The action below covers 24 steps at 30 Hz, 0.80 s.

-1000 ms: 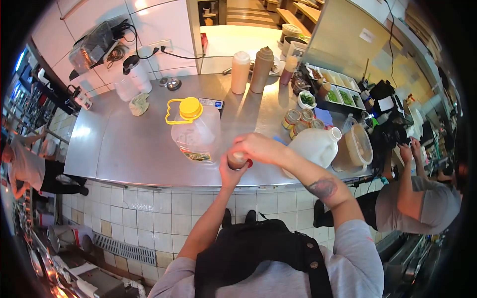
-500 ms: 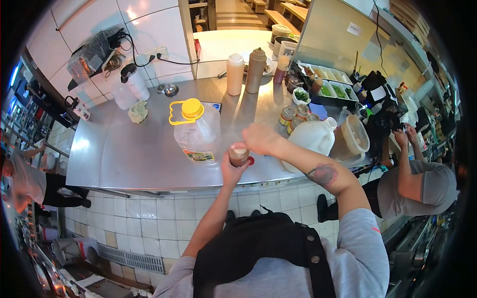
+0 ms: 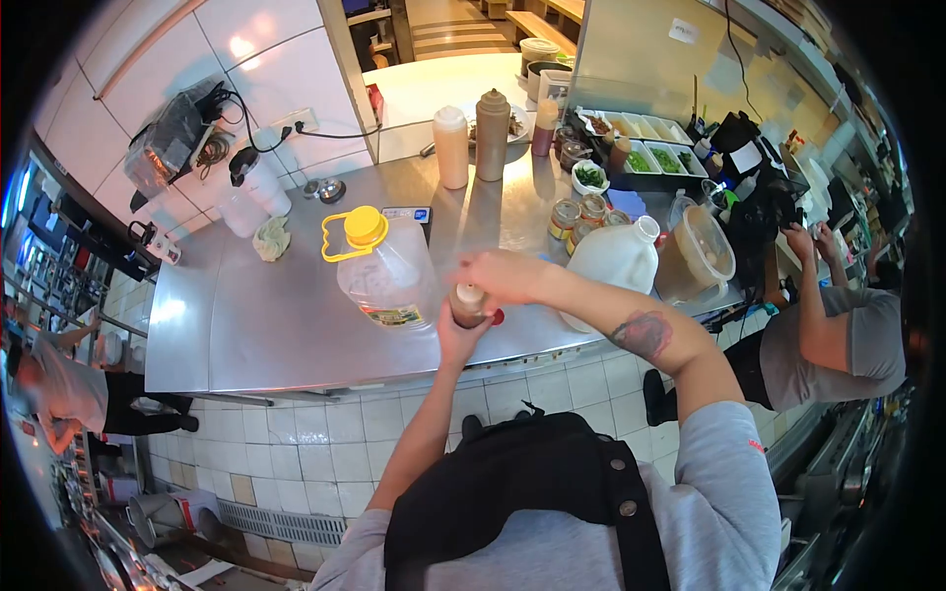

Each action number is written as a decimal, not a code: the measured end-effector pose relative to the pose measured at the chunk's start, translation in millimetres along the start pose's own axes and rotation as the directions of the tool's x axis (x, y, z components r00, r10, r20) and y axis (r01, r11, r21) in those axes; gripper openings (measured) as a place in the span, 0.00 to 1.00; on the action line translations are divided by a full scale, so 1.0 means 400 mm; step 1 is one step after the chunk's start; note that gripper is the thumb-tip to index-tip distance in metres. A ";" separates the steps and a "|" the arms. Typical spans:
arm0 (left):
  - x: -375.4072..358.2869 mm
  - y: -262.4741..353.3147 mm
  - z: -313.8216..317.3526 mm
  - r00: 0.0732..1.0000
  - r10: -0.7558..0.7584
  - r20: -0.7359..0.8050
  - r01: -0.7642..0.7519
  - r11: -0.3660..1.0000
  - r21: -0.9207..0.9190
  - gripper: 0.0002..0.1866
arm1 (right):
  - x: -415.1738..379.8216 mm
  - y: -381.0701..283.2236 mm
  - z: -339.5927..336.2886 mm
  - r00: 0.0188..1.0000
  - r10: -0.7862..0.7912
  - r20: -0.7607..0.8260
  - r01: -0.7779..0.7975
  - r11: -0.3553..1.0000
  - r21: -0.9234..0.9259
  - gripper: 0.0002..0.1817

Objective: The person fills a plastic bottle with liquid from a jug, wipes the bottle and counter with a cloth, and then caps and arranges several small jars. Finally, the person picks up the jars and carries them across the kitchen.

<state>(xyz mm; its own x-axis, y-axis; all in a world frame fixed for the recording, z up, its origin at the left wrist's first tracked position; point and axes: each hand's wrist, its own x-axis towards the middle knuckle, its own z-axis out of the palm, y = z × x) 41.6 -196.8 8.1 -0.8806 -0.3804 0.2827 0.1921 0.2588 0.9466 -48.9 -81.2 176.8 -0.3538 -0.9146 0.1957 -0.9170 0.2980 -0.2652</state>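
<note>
Left hand [image 3: 459,340] grips brown-filled bottle [image 3: 468,304]; right hand [image 3: 500,275] atop it

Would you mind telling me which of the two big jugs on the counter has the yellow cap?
The clear jug, left of the hands, has the yellow cap and handle. The white jug to the right has a white cap.

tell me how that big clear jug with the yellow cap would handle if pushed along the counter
The clear jug looks nearly empty, so probably light for its size. Its wide base suggests sliding over the smooth steel counter rather than tipping. Thin plastic walls would likely flex under a push.
</note>
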 end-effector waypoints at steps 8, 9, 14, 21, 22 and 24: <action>0.015 0.003 -0.010 0.991 -0.092 0.095 0.099 0.992 -0.075 0.37 | 0.033 -0.094 -0.016 0.846 0.430 0.316 -0.425 0.901 -0.087 0.15; 0.022 0.005 -0.005 0.993 -0.086 0.082 0.092 0.992 -0.082 0.37 | 0.034 -0.087 -0.022 0.850 0.420 0.317 -0.409 0.907 -0.105 0.16; 0.082 -0.062 -0.063 0.864 -0.255 0.435 0.283 0.959 0.000 0.36 | 0.008 0.047 -0.006 0.964 -0.193 0.186 0.175 0.979 0.108 0.19; 0.051 -0.032 0.007 0.981 -0.135 0.136 0.153 0.980 -0.129 0.35 | 0.002 -0.016 0.021 0.970 0.189 0.153 -0.175 0.980 -0.095 0.18; 0.043 -0.036 0.013 0.987 -0.111 0.114 0.123 0.986 -0.111 0.35 | -0.005 -0.025 0.030 0.968 0.218 0.121 -0.210 0.975 -0.078 0.18; 0.036 -0.043 0.023 0.996 -0.057 0.062 0.062 0.995 -0.074 0.34 | -0.014 -0.037 0.041 0.961 0.271 0.059 -0.269 0.962 -0.042 0.19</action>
<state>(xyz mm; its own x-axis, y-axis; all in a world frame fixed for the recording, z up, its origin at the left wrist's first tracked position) 21.6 -198.3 -5.5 -0.9153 -0.3389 0.2178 0.1686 0.1688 0.9711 -30.4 -85.1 164.0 -0.5779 -0.8139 0.0602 -0.7948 0.5446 -0.2679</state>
